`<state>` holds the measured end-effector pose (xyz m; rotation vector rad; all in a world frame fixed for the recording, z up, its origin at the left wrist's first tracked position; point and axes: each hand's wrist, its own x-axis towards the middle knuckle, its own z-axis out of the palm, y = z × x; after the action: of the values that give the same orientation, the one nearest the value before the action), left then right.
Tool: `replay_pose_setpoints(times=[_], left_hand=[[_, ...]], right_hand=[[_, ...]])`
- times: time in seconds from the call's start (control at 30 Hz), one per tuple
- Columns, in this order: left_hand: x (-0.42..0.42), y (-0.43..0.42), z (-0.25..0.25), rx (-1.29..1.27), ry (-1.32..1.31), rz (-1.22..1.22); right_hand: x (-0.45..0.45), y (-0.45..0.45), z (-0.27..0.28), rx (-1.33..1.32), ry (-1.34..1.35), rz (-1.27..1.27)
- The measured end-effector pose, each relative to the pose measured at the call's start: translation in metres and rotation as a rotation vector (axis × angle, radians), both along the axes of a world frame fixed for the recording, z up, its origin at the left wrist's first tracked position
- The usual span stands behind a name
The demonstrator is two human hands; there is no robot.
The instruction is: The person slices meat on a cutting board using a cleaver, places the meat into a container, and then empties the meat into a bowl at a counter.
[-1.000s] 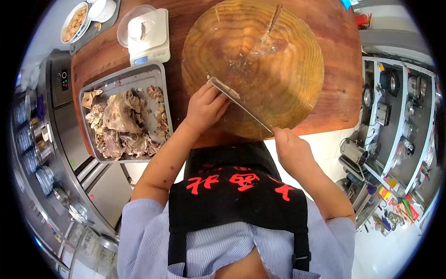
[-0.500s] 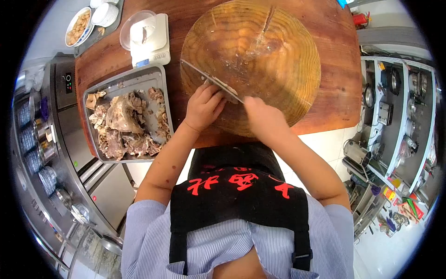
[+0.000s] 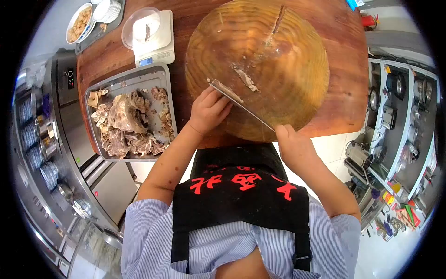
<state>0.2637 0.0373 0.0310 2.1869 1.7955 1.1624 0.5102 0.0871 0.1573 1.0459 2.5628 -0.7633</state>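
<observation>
My right hand is closed around the handle end of a knife, whose blade slants up and left over the round wooden chopping block. Beside the blade's left end, my left hand has its fingers curled and pressed together; what they hold, if anything, is hidden. A strip of meat lies along the far side of the blade. Farther up the block rests a separate slice of meat.
Left of the block, a metal tray holds chunks of cooked meat and bone. Behind it stands a kitchen scale with a clear plastic bowl. A bowl of nut-like pieces and stacked white dishes are at the far left.
A slice now lies apart on the block, beyond the blade. My right hand and the knife have shifted right and toward me; my left hand has moved only slightly.
</observation>
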Motion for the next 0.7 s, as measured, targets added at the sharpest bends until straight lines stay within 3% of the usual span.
replay_pose_setpoints(times=[0.17, 0.27, 0.4, 0.57, 0.7], left_hand=[[-0.001, 0.0, -0.001, -0.02, -0.004, 0.008], [0.0, -0.002, -0.004, -0.009, 0.012, 0.007], [0.0, -0.008, 0.006, -0.141, 0.046, -0.032], [0.011, 0.001, 0.0, -0.112, 0.146, 0.126], [0.01, -0.004, 0.022, -0.042, 0.166, 0.232]], right_hand=[[-0.03, 0.005, -0.03, -0.089, -0.02, -0.037], [-0.066, 0.015, -0.041, 0.006, 0.132, -0.04], [-0.089, 0.032, -0.037, -0.007, 0.056, -0.018], [-0.011, 0.029, -0.036, 0.1, 0.072, -0.187], [0.023, 0.029, -0.031, 0.125, 0.246, -0.293]])
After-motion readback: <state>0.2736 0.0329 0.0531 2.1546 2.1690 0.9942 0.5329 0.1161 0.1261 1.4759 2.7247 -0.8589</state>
